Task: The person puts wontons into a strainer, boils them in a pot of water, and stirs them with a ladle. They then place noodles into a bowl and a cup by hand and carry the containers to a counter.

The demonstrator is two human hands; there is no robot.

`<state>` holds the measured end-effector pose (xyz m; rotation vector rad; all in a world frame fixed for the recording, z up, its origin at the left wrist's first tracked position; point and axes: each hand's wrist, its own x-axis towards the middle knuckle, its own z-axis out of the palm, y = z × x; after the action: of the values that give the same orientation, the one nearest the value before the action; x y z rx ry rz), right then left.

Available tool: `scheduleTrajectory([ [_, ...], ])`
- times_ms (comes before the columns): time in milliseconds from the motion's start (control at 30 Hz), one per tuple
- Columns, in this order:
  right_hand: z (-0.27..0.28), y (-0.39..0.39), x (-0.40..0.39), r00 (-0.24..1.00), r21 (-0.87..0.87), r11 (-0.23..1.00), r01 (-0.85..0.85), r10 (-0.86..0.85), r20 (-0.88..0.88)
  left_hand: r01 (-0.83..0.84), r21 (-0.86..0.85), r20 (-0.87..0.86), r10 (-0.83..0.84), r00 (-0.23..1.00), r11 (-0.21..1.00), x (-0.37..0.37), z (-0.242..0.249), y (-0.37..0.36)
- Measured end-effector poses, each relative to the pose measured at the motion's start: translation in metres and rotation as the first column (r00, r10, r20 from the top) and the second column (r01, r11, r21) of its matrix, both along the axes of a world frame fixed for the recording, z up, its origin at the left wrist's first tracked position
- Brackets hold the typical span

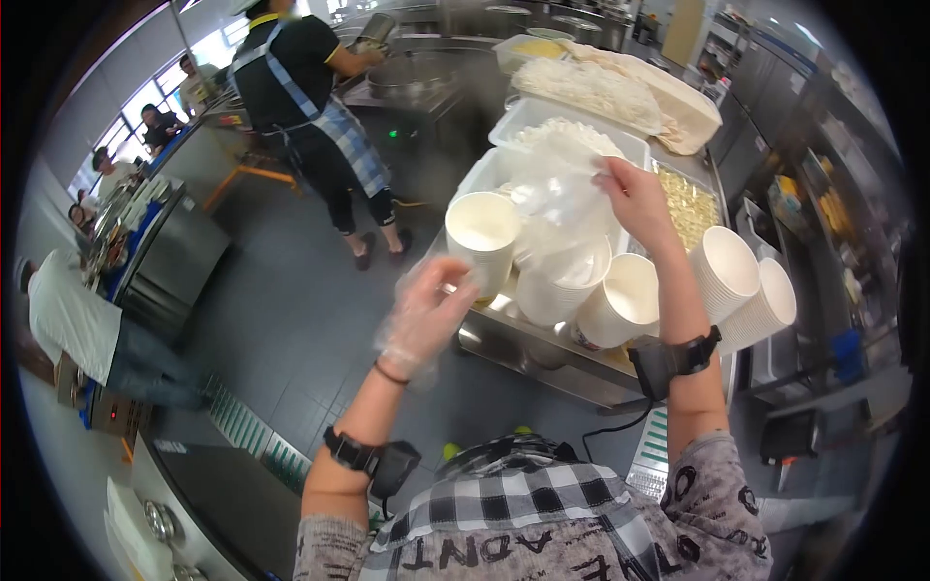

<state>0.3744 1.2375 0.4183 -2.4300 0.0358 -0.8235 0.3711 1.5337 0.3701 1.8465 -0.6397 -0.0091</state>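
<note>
My left hand [426,312] wears a clear plastic glove. Its fingers are loosely curled with a gap to the thumb, beside a tall stack of white paper cups [482,228]. Bare and pinched closed, my right hand [639,205] grips a piece of thin, clear plastic film [554,198] by its upper edge. The film hangs blurred over white tubs and more cups. A wrapped cup stack [552,295] and another cup stack [620,300] stand below it, near the front edge of the steel table.
Right of my forearm lean two more cup stacks [727,271]. Behind are tubs of white noodles [562,136], a plastic-covered tray [688,203] and a cloth-covered pile [668,87]. A person in an apron [315,126] works at a stove; another person [73,310] stands far left.
</note>
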Motion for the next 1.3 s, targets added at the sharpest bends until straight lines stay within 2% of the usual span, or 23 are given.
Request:
scheduleTrajectory([
  [67,0.003,0.006,-0.001,0.999,-0.133,0.99,0.048,-0.051,-0.018,0.121,-0.033,0.257,-0.109,0.96,0.992,0.016,0.011,-0.032],
  [133,0.004,0.008,-0.002,0.997,-0.165,0.983,0.081,-0.08,0.014,0.243,-0.192,0.326,-0.172,0.93,0.951,0.019,0.018,-0.07],
  [167,-0.003,0.003,0.002,1.0,-0.08,0.997,0.024,-0.025,-0.007,0.252,-0.191,0.33,-0.179,0.927,0.949,0.024,0.014,-0.091],
  [200,-0.006,0.0,0.004,0.999,0.009,0.999,-0.033,0.033,-0.025,0.199,-0.051,0.525,-0.143,0.839,0.979,0.032,0.0,-0.112],
  [233,-0.001,0.0,0.002,0.999,-0.016,1.0,0.014,-0.015,-0.036,0.112,0.073,0.696,-0.131,0.706,0.991,0.039,-0.014,-0.129],
  [267,0.0,-0.005,0.002,0.999,-0.013,1.0,0.019,-0.019,-0.035,0.117,0.076,0.696,-0.137,0.705,0.99,0.043,-0.029,-0.143],
  [300,0.004,-0.009,0.004,0.996,0.126,0.992,0.011,-0.021,0.081,0.119,0.386,0.543,-0.329,0.772,0.915,0.042,-0.032,-0.152],
  [333,0.008,-0.013,0.005,0.98,0.26,0.966,-0.013,-0.039,0.196,0.15,0.653,0.331,-0.459,0.825,0.742,0.042,-0.034,-0.159],
  [367,0.016,-0.017,0.003,0.969,0.25,0.968,0.013,-0.073,0.235,0.153,0.655,0.332,-0.464,0.821,0.74,0.044,-0.036,-0.164],
  [400,0.024,-0.017,-0.001,0.968,0.253,0.967,0.017,-0.079,0.237,0.114,0.812,0.333,-0.614,0.716,0.573,0.035,-0.011,-0.161],
  [433,0.031,-0.017,-0.004,0.944,0.307,0.951,-0.02,-0.084,0.32,0.036,0.922,0.289,-0.748,0.598,0.385,0.032,0.004,-0.16],
  [500,0.035,-0.019,-0.007,0.9,0.347,0.935,-0.079,-0.082,0.427,0.103,0.963,0.141,-0.789,0.598,0.249,0.045,0.002,-0.172],
  [600,0.028,-0.023,-0.008,0.895,0.271,0.958,-0.09,-0.041,0.443,0.2,0.966,0.001,-0.781,0.625,0.161,0.065,-0.009,-0.186],
  [700,0.023,-0.025,-0.018,0.941,0.282,0.957,-0.07,-0.031,0.338,0.273,0.947,-0.046,-0.774,0.631,0.167,0.075,-0.015,-0.19],
  [833,0.012,-0.033,-0.022,0.94,0.36,0.931,-0.05,-0.078,0.332,0.36,0.899,-0.043,-0.767,0.64,0.25,0.086,-0.009,-0.188],
  [933,0.008,-0.036,-0.023,0.933,0.383,0.924,0.017,-0.152,0.326,0.441,0.835,-0.038,-0.764,0.644,0.329,0.089,0.021,-0.181],
  [1000,0.006,-0.041,-0.023,0.93,0.353,0.931,0.093,-0.208,0.303,0.365,0.888,-0.041,-0.742,0.669,0.28,0.086,0.044,-0.178],
  [1067,0.005,-0.043,-0.024,0.923,0.363,0.927,0.091,-0.215,0.318,0.355,0.807,0.16,-0.755,0.636,0.471,0.089,0.051,-0.167],
  [1100,0.005,-0.043,-0.025,0.916,0.374,0.923,0.09,-0.224,0.333,0.311,0.801,0.249,-0.757,0.605,0.512,0.088,0.055,-0.165],
  [1133,0.006,-0.042,-0.026,0.918,0.374,0.923,0.089,-0.222,0.33,0.312,0.8,0.248,-0.755,0.607,0.513,0.091,0.059,-0.162],
  [1200,0.011,-0.039,-0.031,0.868,0.366,0.915,0.17,-0.315,0.384,0.633,0.536,0.04,-0.766,0.642,0.559,0.099,0.068,-0.153],
  [1233,0.014,-0.037,-0.034,0.852,0.395,0.913,0.106,-0.288,0.438,0.64,0.45,0.033,-0.728,0.684,0.622,0.091,0.081,-0.144],
  [1300,0.016,-0.04,-0.042,0.837,0.392,0.919,0.046,-0.25,0.487,0.643,0.447,0.019,-0.725,0.689,0.622,0.096,0.094,-0.131],
])
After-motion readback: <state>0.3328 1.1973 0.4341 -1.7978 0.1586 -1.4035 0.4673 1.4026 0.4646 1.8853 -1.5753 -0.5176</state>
